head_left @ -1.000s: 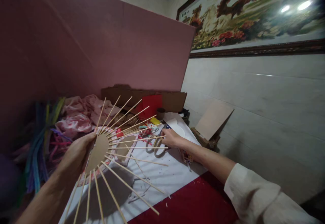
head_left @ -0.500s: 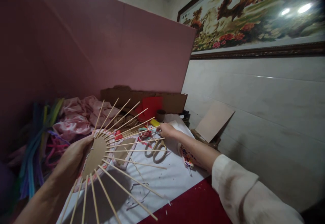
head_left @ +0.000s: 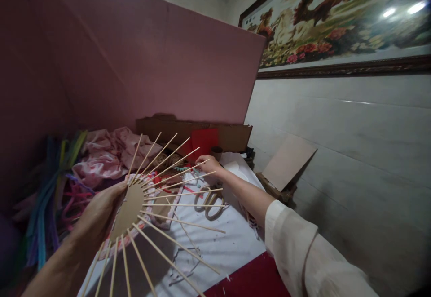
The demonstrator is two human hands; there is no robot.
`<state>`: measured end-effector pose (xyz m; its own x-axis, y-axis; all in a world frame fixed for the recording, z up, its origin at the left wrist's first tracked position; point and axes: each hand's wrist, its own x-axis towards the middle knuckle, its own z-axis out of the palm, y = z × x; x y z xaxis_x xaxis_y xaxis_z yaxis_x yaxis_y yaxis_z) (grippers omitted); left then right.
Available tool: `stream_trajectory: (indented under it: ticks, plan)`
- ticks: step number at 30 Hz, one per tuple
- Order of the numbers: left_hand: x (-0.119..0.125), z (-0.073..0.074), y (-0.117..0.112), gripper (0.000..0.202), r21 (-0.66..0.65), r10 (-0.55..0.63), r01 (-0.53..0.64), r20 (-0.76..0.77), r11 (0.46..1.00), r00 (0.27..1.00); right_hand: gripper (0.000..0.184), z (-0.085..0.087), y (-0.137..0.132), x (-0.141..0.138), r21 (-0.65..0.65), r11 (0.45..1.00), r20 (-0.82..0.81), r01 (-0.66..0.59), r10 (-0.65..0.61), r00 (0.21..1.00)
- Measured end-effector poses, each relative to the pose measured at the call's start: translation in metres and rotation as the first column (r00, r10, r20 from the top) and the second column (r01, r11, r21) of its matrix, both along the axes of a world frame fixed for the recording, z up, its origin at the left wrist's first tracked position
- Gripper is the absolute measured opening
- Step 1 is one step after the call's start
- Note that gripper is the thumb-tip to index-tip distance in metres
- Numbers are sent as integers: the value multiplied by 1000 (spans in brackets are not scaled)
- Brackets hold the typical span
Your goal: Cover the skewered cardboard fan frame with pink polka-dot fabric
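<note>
My left hand (head_left: 97, 214) grips a round cardboard disc (head_left: 129, 207) with several thin wooden skewers (head_left: 175, 223) fanning out from it, held up over the table. My right hand (head_left: 207, 164) reaches far across the white table sheet (head_left: 218, 238), fingers curled down among small coloured bits near a yellow piece and a red card (head_left: 202, 139). What the fingers touch is hidden behind the skewers. A pair of scissors with tan handles (head_left: 210, 202) lies on the sheet just below that arm.
A pile of colourful pipe cleaners (head_left: 50, 198) and pink cloth (head_left: 107, 153) lie at left. A brown cardboard box (head_left: 188, 130) stands against the pink board at the back. A leaning cardboard sheet (head_left: 289, 162) rests by the tiled wall. Red cloth (head_left: 252, 279) covers the near edge.
My right hand left the scissors and moved farther back and left towards the coloured bits. The skewer disc in my left hand stayed nearly in place.
</note>
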<state>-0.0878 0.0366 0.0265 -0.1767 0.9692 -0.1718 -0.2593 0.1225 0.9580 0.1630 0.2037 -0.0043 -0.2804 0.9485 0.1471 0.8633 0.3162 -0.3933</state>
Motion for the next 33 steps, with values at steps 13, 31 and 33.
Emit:
stream_trajectory:
  ticks: [13, 31, 33]
  plan:
    - [4, -4, 0, 32, 2, 49, -49, -54, 999, 997, 31, -10, 2, 40, 36, 974, 188, 224, -227, 956]
    - [-1, -3, -3, 22, 25, 19, -19, -4, 1000, 1000, 15, -1, -66, -20, 39, 990, 230, -136, 124, 965]
    - [-2, -2, -4, 21, 40, 17, -17, 1, 999, 1000, 21, 1, -54, -12, 76, 997, 268, -26, 5, 963]
